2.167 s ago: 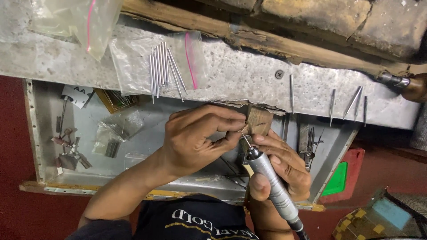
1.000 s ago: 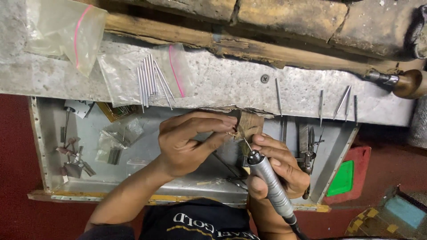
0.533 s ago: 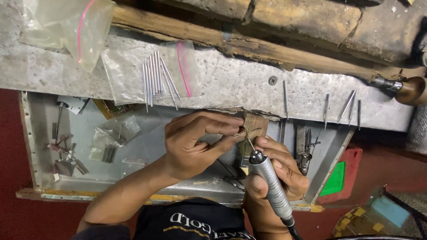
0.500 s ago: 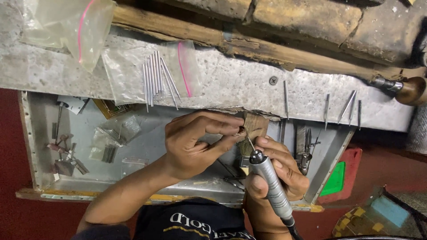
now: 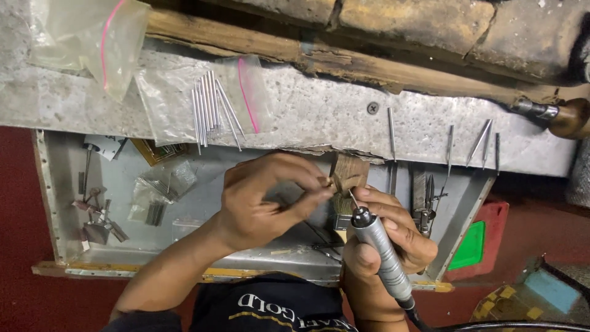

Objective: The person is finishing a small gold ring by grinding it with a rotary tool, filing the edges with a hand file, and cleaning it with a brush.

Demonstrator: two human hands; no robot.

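Grinding step: left hand (image 5: 261,206) pinched a tiny workpiece (image 5: 330,182) against the wooden bench peg (image 5: 349,175); right hand (image 5: 384,237), at four o'clock, gripped the grey rotary handpiece (image 5: 380,252). Further passes probably demanded steady, light contact.

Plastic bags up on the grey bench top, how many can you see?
2. One clear bag lies at the far left corner; a second sits right of it, under a bunch of thin metal rods. More may be out of frame.

metal rods (image 5: 209,107) behind tray (image 5: 55,203)
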